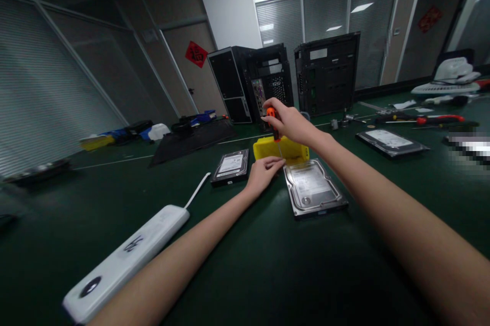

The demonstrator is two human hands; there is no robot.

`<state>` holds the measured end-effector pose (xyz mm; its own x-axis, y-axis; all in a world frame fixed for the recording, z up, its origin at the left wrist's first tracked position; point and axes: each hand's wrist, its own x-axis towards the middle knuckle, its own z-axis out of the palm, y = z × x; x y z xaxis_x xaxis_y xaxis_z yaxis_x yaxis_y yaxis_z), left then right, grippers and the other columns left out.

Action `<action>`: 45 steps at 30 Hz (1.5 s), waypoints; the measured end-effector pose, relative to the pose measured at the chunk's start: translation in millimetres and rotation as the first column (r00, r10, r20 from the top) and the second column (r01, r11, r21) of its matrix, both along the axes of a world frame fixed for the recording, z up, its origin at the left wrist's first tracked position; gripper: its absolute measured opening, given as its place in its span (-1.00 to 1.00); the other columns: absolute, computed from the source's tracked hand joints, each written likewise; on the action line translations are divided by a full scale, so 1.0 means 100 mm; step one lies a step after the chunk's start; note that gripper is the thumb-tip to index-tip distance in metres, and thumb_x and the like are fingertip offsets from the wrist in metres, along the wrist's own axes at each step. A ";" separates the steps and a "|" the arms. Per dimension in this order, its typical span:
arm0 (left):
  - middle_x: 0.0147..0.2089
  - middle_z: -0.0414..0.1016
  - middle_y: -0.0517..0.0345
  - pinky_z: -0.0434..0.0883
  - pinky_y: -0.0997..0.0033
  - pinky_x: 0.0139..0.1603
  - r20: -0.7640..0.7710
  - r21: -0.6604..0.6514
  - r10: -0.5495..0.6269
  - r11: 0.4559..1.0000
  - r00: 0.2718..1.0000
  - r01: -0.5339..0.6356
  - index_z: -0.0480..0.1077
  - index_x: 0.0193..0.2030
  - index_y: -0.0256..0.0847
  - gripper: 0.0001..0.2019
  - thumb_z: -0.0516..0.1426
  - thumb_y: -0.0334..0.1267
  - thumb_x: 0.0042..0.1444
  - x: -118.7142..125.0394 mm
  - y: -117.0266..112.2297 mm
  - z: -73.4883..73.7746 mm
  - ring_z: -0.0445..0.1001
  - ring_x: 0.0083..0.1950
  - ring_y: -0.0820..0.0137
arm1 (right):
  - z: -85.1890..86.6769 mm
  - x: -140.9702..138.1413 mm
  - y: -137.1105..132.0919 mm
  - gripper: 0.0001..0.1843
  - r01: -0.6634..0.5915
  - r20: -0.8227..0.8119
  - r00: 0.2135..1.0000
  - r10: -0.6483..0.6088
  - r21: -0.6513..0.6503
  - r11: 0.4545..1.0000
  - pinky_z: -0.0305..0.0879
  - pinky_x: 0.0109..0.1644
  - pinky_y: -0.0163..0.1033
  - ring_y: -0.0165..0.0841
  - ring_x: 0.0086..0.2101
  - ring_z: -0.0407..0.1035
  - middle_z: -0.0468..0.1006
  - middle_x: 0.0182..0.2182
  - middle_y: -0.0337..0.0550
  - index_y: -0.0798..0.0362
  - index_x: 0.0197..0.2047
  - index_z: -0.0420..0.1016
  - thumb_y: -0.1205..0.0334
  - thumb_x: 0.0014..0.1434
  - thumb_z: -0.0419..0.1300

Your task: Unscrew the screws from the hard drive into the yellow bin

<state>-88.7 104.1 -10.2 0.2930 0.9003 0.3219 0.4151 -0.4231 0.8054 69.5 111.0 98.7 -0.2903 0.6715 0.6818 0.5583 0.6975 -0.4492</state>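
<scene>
My right hand (285,119) is wrapped round the orange and black handle of a screwdriver (271,114), held upright with its shaft pointing down. My left hand (265,173) has its fingertips pinched together beside the lower end of the shaft; what they hold, if anything, is hidden. Just to their right a silver hard drive (312,188) lies flat on the dark green table (245,265). Behind the shaft stands a yellow case (298,150), close to the drive's far edge. A second hard drive (230,167) lies left of my left hand.
A white power strip (130,259) lies at the front left. Two black computer cases (229,83) (327,73) stand at the back. To the right are another hard drive (391,142) and pliers (421,119); a black mat (195,140) lies at the left rear.
</scene>
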 end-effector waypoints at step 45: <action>-0.23 0.58 0.00 0.45 0.55 -0.55 -0.018 0.066 0.030 0.997 0.999 -0.029 0.49 -0.19 -0.33 -0.73 0.17 -0.17 0.04 0.02 -0.06 0.04 0.54 -0.31 0.34 | 0.01 0.01 -0.05 -0.70 0.029 0.068 0.997 -0.025 -0.066 0.997 0.22 -0.31 -0.26 -0.34 -0.45 0.35 0.47 -0.41 -0.09 0.02 -0.05 0.25 0.09 0.22 -0.09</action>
